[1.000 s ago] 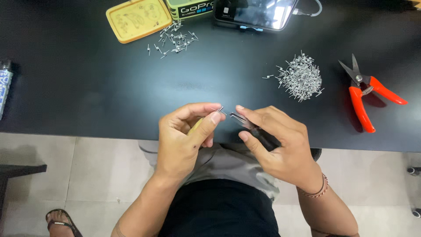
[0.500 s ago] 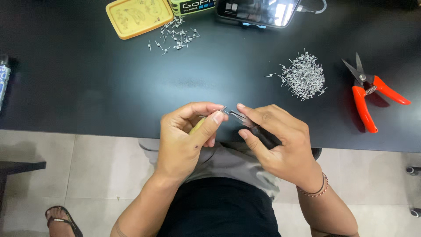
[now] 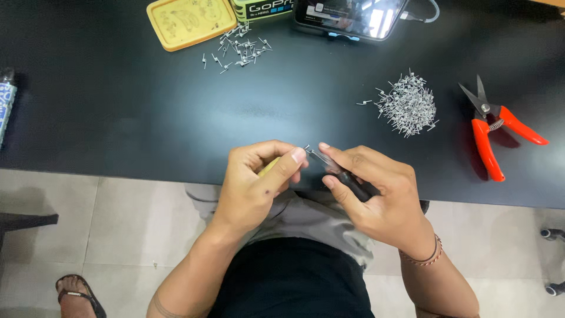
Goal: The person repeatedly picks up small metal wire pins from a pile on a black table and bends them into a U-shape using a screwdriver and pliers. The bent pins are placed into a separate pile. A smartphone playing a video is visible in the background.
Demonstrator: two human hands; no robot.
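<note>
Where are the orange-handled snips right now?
In the head view, the orange-handled snips lie on the black table at the far right, beside the larger pile of small metal pieces and beyond the right hand.

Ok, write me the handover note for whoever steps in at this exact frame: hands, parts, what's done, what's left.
Left hand: closed on a yellowish handle, thumb out toward the tool tip.
Right hand: grips a dark-handled tool, its thin metal tip meeting a tiny wire piece between the hands, at the table edge.
Parts: large pile of wire pieces at right, small scatter by the yellow tin. Red cutters lie unused, far right.
Done or left: which heap is finished cannot be told; one piece is in hand.
</note>
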